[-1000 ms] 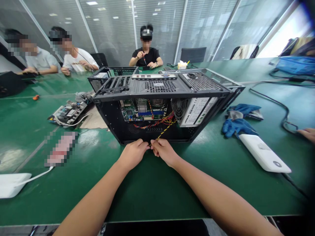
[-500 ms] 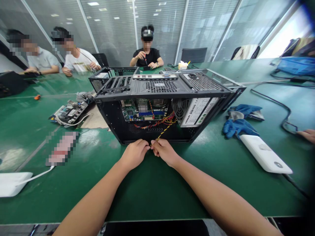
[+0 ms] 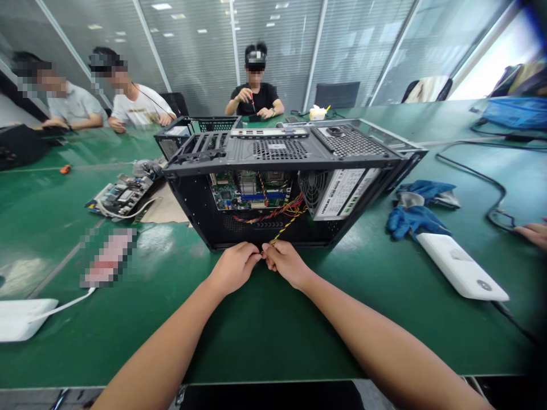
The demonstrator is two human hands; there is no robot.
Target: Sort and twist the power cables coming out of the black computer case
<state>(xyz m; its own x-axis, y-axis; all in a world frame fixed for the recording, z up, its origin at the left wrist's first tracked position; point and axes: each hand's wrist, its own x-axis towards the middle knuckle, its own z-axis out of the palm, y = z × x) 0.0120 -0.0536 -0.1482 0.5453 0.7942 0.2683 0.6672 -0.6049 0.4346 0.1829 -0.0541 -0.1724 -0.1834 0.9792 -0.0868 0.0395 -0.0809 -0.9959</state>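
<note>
A black computer case (image 3: pixel 205 228) stands on the green table with its open side toward me. Inside are a motherboard (image 3: pixel 250 191) and, at the right, a power supply (image 3: pixel 344 196) with a fan. A twisted yellow-and-black cable (image 3: pixel 284 226) runs from the power supply down to the front lower edge of the case. My right hand (image 3: pixel 287 264) is closed in a pinch on this cable. My left hand (image 3: pixel 236 266), also pinched, meets it at the cable's end; fingers hide that end. Red and orange wires (image 3: pixel 273 216) hang loosely inside the case.
Left of the case lie circuit boards (image 3: pixel 126 196) on cardboard (image 3: pixel 166 205). White power banks (image 3: pixel 461 266) (image 3: pixel 25 319) rest at both sides. Blue gloves (image 3: pixel 421 219) and a black cable (image 3: pixel 478 168) are at the right, beside another person's hand (image 3: pixel 534 233). Co-workers (image 3: pixel 256 94) sit across the table.
My hands and the cable between them stay almost in place. At the far left, a co-worker's raised hand has shifted slightly.
</note>
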